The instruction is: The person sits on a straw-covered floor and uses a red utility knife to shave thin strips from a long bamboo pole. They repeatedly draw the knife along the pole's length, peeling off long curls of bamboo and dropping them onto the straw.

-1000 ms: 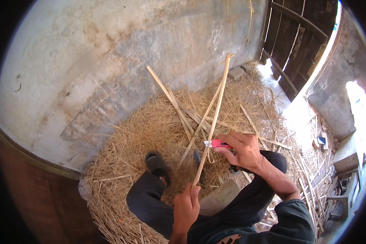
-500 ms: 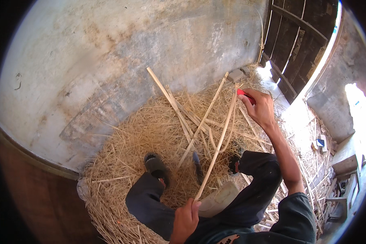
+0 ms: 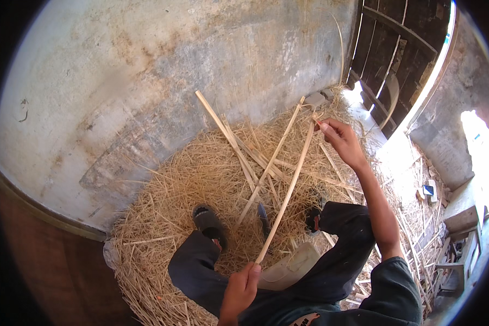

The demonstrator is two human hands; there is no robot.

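While both hands' fingers pinch the bamboo strip (image 3: 288, 187), its ends stay hidden.

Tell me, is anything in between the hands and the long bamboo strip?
No. Nothing visible is in between. The left hand grips the near end of the bamboo strip, and the right hand pinches its far end, above the pile of straw and other strips on it.

Long pale bamboo strip (image 3: 288, 187), slightly bowed, slanting above the straw (thin, flat), held at both ends
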